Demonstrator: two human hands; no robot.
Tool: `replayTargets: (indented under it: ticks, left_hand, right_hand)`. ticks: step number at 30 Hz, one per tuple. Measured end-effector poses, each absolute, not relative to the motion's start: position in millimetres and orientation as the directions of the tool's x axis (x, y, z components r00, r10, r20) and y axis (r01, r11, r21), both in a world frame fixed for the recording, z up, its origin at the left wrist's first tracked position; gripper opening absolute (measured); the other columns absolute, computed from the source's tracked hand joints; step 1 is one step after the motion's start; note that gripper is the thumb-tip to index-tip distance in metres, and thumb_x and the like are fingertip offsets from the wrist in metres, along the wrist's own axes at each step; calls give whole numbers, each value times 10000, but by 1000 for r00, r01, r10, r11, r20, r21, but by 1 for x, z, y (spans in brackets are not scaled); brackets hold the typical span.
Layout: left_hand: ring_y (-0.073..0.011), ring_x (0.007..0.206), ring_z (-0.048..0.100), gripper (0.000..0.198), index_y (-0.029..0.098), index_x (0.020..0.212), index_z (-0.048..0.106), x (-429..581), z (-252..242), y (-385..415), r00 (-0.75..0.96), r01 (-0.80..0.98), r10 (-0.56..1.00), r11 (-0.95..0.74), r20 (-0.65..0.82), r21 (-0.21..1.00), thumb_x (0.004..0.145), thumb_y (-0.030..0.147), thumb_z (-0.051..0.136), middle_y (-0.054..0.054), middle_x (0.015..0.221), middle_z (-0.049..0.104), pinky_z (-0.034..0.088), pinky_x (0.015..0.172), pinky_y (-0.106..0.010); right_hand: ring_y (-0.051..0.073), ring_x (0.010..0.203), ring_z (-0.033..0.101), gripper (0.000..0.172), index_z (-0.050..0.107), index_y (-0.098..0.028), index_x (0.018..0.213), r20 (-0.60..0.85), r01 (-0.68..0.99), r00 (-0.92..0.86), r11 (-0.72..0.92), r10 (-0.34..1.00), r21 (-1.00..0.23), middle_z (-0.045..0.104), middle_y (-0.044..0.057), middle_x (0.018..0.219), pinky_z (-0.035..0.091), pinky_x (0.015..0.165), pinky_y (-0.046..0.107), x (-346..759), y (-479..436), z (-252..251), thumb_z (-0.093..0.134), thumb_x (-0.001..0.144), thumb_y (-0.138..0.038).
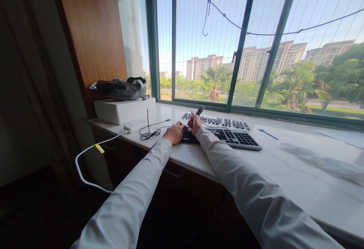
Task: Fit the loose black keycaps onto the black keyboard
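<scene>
A black keyboard (pixel 239 138) with a grey front edge lies on the white counter, several of its keys off, leaving pale gaps. My left hand (pixel 174 132) rests over its left end, fingers bent down onto it and one finger reaching toward the other hand. Above that end, my right hand (pixel 195 123) is closed round a dark stick-like tool (pixel 200 109), held at a slant with its thick upper end sticking out. The tool's lower end is hidden by the hand. Loose black keycaps (pixel 236 124) are laid out in rows behind the keyboard.
To the left are a coiled black cable (pixel 150 134), a white power strip (pixel 133 126) and a white box (pixel 122 111) bearing a dark plastic bag (pixel 119 89). A blue pen (pixel 268 133) and clear plastic wrapping (pixel 324 161) lie right. Windows (pixel 204 44) rise behind.
</scene>
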State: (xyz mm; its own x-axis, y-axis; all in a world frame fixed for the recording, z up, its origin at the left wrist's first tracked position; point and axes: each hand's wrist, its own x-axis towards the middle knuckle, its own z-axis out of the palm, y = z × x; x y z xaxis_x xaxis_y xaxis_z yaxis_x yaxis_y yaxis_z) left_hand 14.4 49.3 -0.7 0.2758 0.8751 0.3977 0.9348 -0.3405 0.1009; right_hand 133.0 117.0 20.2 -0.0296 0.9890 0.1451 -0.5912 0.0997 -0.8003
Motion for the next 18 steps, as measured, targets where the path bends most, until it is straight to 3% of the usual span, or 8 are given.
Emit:
replayTargets:
  ticks: [18]
  left_hand:
    - [-208,981,608,408,321,1228,575,17,1,44,233,940,869,-316,437,128,911,195,349,-42,1234,515,481,841,-346]
  right_hand:
    - [56,344,239,408,318,-216,594,114,-492,-9,95,993,-865,268,-89,430,191,334,213,130,113,24,504,903,-407]
